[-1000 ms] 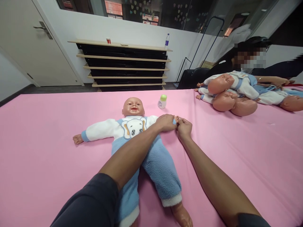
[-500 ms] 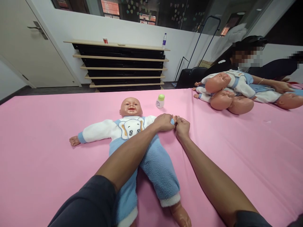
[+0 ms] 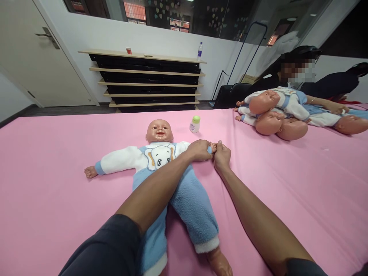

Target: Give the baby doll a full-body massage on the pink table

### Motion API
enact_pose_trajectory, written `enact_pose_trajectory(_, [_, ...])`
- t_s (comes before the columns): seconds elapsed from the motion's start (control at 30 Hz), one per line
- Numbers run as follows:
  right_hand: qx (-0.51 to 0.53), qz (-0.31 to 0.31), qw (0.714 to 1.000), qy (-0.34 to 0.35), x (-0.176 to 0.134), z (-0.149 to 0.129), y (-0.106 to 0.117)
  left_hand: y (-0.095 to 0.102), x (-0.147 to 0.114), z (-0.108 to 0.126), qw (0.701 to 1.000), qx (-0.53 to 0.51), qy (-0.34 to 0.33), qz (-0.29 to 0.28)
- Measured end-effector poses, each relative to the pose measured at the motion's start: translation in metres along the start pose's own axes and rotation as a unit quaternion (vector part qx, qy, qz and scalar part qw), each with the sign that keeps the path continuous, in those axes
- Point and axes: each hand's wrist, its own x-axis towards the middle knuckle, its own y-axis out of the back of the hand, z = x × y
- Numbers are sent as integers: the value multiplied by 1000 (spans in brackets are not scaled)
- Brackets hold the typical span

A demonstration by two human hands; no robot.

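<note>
A baby doll in a white and blue fleece suit with an elephant on the chest lies face up on the pink table cover. My left hand is closed around the doll's forearm near the blue cuff, on the right side of the view. Against the doll's small hand, my right hand has its fingers curled under and its thumb raised. My left forearm crosses over the doll's body and hides part of it. Beyond my hands stands a small white bottle with a green cap.
Several more dolls lie piled at the back right, where a co-worker's hand rests among them. Another person is behind. A stack of boards stands against the wall, with a water bottle and a red cup on top.
My right thumb has lifted off the doll's small hand, which now shows more. My left hand keeps its hold on the doll's arm. At the right, the co-worker's hand has shifted slightly left.
</note>
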Motion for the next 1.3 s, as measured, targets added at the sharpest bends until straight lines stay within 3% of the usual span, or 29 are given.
enact_pose_trajectory(0.13, [6, -31, 999, -3, 0, -1, 1, 3, -1, 4, 1000, 16, 12, -13])
enact_pose_trajectory(0.27, [6, -20, 999, -30, 3, 1, 2, 7, -3, 8, 999, 5, 9, -48])
enact_pose_trajectory(0.47, [17, -47, 998, -24, 2, -2, 4, 6, -2, 5, 999, 4, 10, -33])
enact_pose_trajectory(0.73, [-1, -47, 998, -42, 7, 3, 6, 5, -3, 3, 998, -8, 0, -64])
enact_pose_trajectory(1.0, [58, -97, 991, -69, 8, -1, 7, 5, -4, 4, 999, -9, 6, -48])
enact_pose_trajectory(1.2, [67, -52, 993, -76, 8, -1, 6, 4, -4, 3, 998, -20, -20, -53])
enact_pose_trajectory(1.3, [94, -65, 991, -73, 5, -6, 4, 3, -2, 3, 999, -14, -10, -29])
